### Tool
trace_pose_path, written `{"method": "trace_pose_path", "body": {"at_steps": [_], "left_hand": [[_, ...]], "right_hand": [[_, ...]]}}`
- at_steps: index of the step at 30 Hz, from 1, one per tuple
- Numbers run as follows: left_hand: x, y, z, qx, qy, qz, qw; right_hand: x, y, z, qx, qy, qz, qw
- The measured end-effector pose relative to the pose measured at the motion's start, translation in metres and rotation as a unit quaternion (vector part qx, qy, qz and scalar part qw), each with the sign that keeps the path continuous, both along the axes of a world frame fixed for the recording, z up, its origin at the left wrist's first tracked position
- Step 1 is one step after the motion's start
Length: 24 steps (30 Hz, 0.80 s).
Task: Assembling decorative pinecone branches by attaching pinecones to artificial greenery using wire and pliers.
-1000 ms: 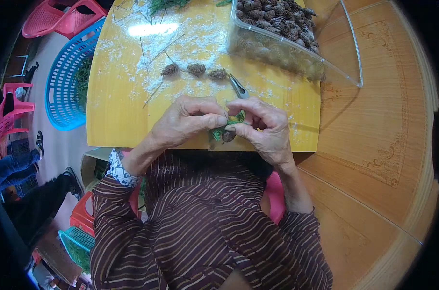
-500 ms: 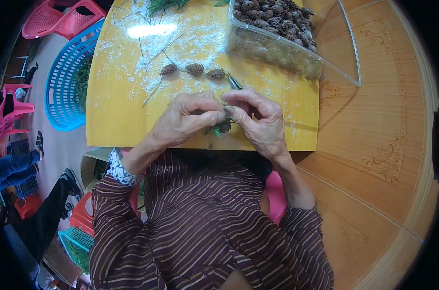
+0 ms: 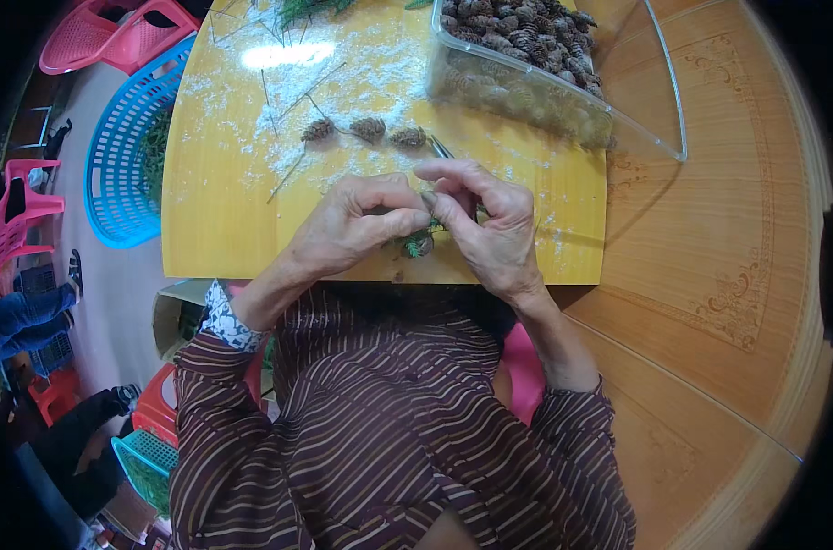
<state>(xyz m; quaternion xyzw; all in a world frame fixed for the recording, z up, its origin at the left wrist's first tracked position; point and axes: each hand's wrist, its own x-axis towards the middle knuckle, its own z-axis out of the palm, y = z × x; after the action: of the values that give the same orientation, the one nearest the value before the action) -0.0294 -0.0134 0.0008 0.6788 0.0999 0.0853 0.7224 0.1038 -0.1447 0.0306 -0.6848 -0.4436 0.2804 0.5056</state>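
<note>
Both hands meet over the near part of the yellow table (image 3: 251, 247). My left hand (image 3: 361, 220) is closed in a pinch on a green artificial pine sprig (image 3: 416, 246), which hangs under the fingertips with what looks like a pine cone among its needles. My right hand (image 3: 494, 220) pinches at the same spot, thumb against the bent fingers; the exact part it grips is hidden. Just beyond the fingers, three brown pine cones (image 3: 369, 129) lie in a row, some with thin wire stems. The tip of a pair of pliers (image 3: 441, 147) shows beyond my right hand.
A clear plastic bin (image 3: 517, 96) full of pine cones stands at the far right. White flakes and thin stems are scattered over the tabletop. Greenery (image 3: 311, 9) lies at the far edge. A blue basket (image 3: 114, 183) stands left; a brown wooden table (image 3: 691, 229) adjoins right.
The sprig has turned a little between my fingers. My right index finger has lifted and stretched out slightly to the left. A person's leg at the lower left has shifted.
</note>
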Motion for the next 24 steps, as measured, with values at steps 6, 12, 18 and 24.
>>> {"method": "trace_pose_path", "body": {"at_steps": [6, 12, 18, 24], "left_hand": [[0.001, 0.002, -0.002, 0.076, -0.041, 0.002, 0.996], [0.001, 0.002, -0.004, 0.130, -0.065, 0.016, 0.989], [0.000, 0.002, 0.000, 0.161, -0.021, 0.031, 0.986], [-0.003, 0.000, 0.003, 0.147, -0.023, 0.038, 0.988]], "right_hand": [[-0.003, 0.004, 0.000, 0.058, -0.067, -0.005, 0.996], [0.000, 0.009, -0.004, 0.073, -0.100, -0.004, 0.992], [-0.002, 0.012, -0.001, 0.087, -0.160, -0.005, 0.983], [-0.003, 0.016, 0.004, 0.076, -0.146, -0.022, 0.986]]}}
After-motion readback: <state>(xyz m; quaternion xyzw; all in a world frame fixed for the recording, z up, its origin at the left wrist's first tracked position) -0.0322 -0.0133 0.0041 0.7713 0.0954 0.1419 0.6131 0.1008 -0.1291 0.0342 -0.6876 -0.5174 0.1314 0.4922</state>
